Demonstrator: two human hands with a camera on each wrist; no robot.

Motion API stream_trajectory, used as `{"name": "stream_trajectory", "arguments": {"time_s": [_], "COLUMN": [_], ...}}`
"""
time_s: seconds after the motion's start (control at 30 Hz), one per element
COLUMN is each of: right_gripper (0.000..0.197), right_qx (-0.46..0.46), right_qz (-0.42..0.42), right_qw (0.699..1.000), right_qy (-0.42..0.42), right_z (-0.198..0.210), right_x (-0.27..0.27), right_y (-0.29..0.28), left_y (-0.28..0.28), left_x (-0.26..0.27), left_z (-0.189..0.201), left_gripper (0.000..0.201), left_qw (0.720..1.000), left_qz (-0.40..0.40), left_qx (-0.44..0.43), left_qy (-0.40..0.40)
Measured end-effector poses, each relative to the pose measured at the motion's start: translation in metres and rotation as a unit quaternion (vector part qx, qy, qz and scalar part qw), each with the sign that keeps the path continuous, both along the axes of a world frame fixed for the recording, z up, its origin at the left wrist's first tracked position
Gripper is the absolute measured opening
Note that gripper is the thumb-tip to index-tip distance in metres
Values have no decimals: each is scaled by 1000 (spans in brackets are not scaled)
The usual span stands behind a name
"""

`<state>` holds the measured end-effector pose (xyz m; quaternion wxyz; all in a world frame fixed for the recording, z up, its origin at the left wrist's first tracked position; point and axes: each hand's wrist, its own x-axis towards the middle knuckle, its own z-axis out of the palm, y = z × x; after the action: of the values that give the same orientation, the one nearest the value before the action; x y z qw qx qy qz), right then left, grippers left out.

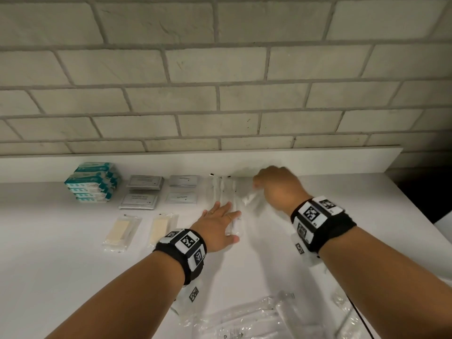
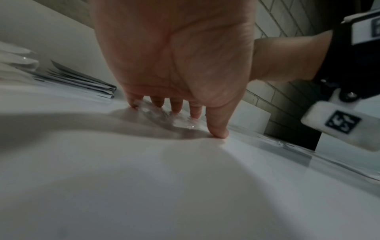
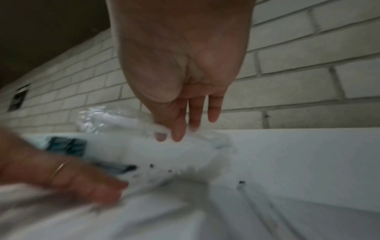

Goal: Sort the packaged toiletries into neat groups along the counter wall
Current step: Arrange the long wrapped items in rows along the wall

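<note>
We reckon the sort is well past halfway. Along the wall, from 10 o'clock across to 12: teal packs stacked, then grey sachets in two piles, then white sachets in two piles, then the long clear sleeves laid side by side at 12. Two cream bars in clear wrap sit in a second row, nearer us at abt 9, apart from the wall row, so they may yet need shifting.

L hand lies flat, fingers spread and straight, pressing the near ends of the sleeves to the counter; the wrist view shows the same press. R hand at 1 o'clock pinches one more clear sleeve betw thumb and forefinger, raised off the counter just beside the row; contents too blurred to tell.

Left to do: a loose heap of clear packets at 6 o'clock, unsorted. No boxes or trays in view; every item is in its own wrapper, lying straight on the counter.
</note>
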<state>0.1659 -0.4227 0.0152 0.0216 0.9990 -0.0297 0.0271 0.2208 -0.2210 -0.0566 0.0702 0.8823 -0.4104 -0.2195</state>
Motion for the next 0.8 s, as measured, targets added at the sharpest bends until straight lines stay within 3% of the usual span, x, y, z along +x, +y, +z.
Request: {"name": "stream_trajectory", "arguments": {"time_s": [0.13, 0.2, 0.3, 0.4, 0.53, 0.67, 0.73, 0.8], "right_gripper": [69, 74, 59, 43, 38, 69, 61, 39], "right_qx": [56, 108, 178, 200, 207, 174, 154, 163], "right_qz": [45, 39, -65, -138, -165, -238, -248, -259], "right_qw": [983, 983, 980, 970, 962, 946, 941, 939], "right_qy": [170, 145, 53, 29, 67, 132, 170, 157], "right_z": [-31, -33, -34, -37, -41, -42, -42, -38], "right_x": [-11, -18, -20, -12, -3, -1, 1, 5], "right_y": [8, 5, 2, 7, 24, 32, 36, 40], "left_y": [-1, -1, 0, 1, 1, 0, 0, 0], "left_x": [1, 1, 0, -1, -2, -1, -1, -1], "left_z": [0, 0, -1, 0, 2, 3, 3, 2], "left_gripper": [75, 75, 75, 74, 73, 74, 74, 74], "left_qw": [1000, 1000, 1000, 1000, 1000, 1000, 1000, 1000], "left_qz": [-2, -1, 0, -2, -2, -3, -3, -2], "left_qx": [8, 11, 11, 13, 12, 11, 13, 11], "left_qy": [0, -2, -2, -2, 3, 3, 3, 3]}}
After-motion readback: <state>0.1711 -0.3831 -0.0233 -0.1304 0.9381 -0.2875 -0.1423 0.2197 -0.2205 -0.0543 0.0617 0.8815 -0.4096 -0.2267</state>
